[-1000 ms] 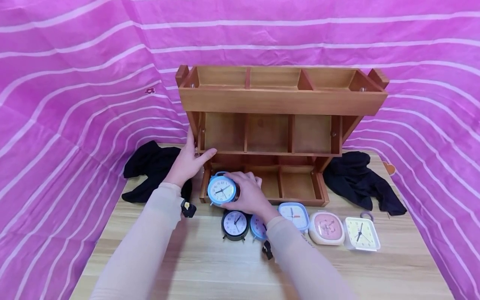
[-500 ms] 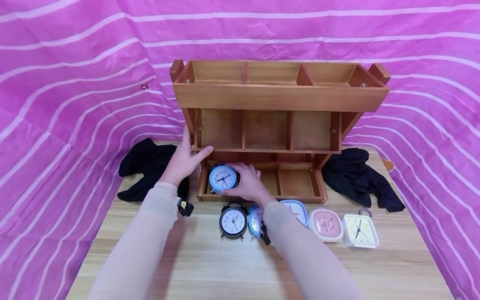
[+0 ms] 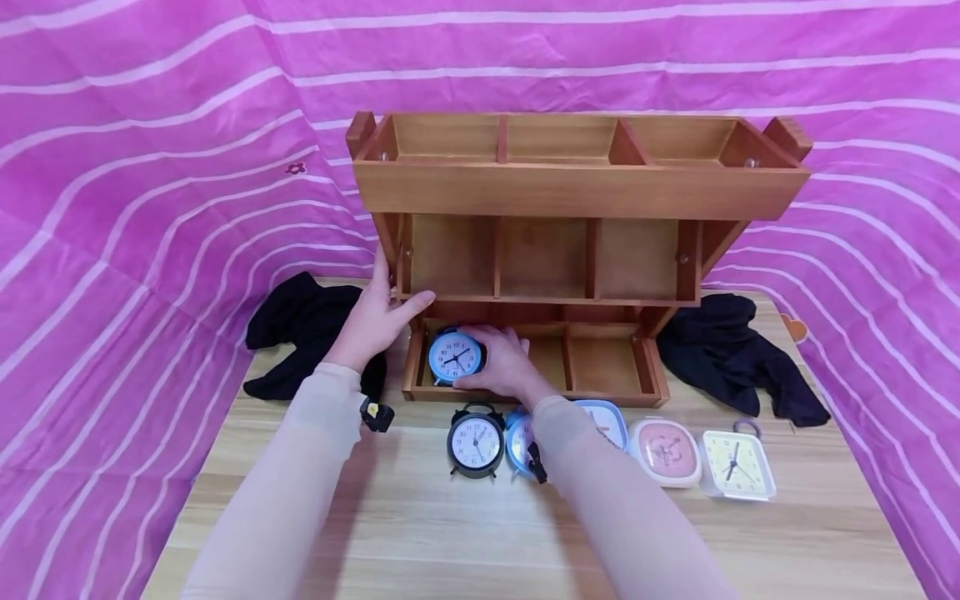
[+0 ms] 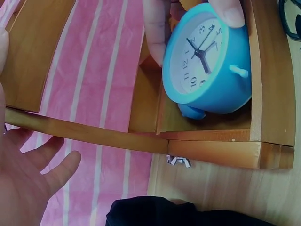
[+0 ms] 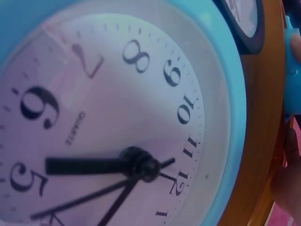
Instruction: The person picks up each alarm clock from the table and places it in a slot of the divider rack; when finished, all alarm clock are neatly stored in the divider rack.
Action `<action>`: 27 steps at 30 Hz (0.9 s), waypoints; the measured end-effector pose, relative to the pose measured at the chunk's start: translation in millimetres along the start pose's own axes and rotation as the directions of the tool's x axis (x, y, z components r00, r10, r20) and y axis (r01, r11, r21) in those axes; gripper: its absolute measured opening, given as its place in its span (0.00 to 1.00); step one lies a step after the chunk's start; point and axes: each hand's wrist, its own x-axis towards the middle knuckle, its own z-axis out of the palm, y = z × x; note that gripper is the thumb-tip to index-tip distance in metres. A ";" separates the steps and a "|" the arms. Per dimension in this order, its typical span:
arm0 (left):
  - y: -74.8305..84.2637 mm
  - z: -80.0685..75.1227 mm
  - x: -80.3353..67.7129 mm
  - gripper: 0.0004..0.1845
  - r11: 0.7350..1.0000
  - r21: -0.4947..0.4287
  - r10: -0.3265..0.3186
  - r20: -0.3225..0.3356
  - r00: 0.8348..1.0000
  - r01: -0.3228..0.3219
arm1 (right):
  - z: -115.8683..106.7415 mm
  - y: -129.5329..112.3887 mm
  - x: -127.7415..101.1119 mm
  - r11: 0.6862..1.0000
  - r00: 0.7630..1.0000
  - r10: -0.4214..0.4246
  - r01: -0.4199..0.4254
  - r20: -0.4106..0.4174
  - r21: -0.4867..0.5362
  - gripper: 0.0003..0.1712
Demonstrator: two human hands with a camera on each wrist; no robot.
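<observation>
My right hand (image 3: 501, 360) grips a round light-blue alarm clock (image 3: 454, 357), its fingers and thumb around the rim. The clock stands tilted in the left compartment of the bottom tray (image 3: 517, 395) of a tiered wooden organizer (image 3: 577, 193). In the left wrist view this clock (image 4: 207, 61) lies between the tray walls, with fingertips on its rim. My left hand (image 3: 373, 321) rests against the organizer's left side, fingers extended behind the strut (image 4: 89, 132) and thumb toward the front. A second blue alarm clock (image 5: 117, 117) fills most of the right wrist view.
On the wooden table (image 3: 420, 533), before the organizer, stand a black alarm clock (image 3: 476, 442), a blue-framed square clock (image 3: 609, 421), a pink-faced clock (image 3: 666, 452) and a white square clock (image 3: 738, 465). Black cloths lie left (image 3: 296, 333) and right (image 3: 731, 354). Pink striped fabric (image 3: 150, 208) surrounds the table.
My right hand has moved the blue alarm clock back and down into the bottom tray's left compartment. The left hand keeps its place at the organizer's side. The head view has shifted slightly.
</observation>
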 end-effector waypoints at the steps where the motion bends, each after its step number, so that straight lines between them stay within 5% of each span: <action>1: 0.1 0.0 -0.1 0.57 1.000 -0.001 -0.001 0.002 1.000 0.001 | 0.3 0.3 0.6 1.000 1.000 0.003 -0.003 0.001 -0.005 0.51; 27: 6.1 -1.9 -1.9 0.58 0.999 0.027 -0.028 0.009 1.000 0.028 | -2.4 6.4 -0.1 1.000 1.000 0.001 -0.001 0.024 -0.006 0.51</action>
